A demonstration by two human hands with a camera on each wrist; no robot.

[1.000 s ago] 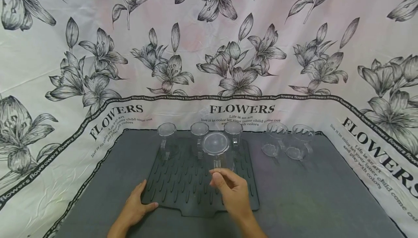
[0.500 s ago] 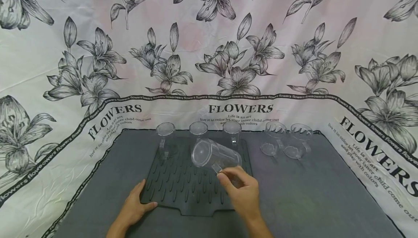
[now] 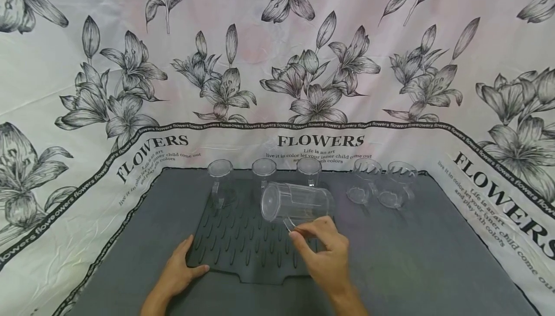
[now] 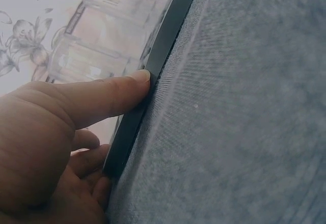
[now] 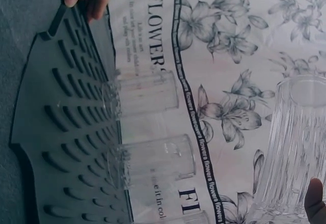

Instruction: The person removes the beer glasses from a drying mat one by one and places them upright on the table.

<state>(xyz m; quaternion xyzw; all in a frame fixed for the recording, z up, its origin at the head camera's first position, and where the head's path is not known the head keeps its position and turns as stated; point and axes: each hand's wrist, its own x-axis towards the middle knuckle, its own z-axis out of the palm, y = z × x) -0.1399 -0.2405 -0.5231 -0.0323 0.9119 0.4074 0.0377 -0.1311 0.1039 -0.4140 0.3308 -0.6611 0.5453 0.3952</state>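
Observation:
A clear mug [image 3: 299, 203] lies nearly sideways in the air over the mat, its round base toward the left. My right hand [image 3: 325, 258] pinches its handle with thumb and fingers; in the right wrist view, a fingertip [image 5: 316, 198] shows beside the clear mug wall [image 5: 285, 147]. My left hand [image 3: 175, 272] holds the near left corner of the dark ridged drying mat [image 3: 260, 277]. In the left wrist view its thumb [image 4: 117, 96] rests on the mat's edge [image 4: 165, 43], with the other fingers curled at the corner.
Along the mat's back stand three clear mugs upside down: a left one [image 3: 220, 181], a middle one [image 3: 264, 169] and a right one [image 3: 309, 166]. Two upright clear mugs [image 3: 364, 181] stand on the grey table [image 3: 412, 258] at right. Flower-printed cloth [image 3: 243, 147] surrounds the table.
My right hand has turned the mug from base-up to nearly sideways and shifted it a little to the right. The left hand stays at the mat's corner.

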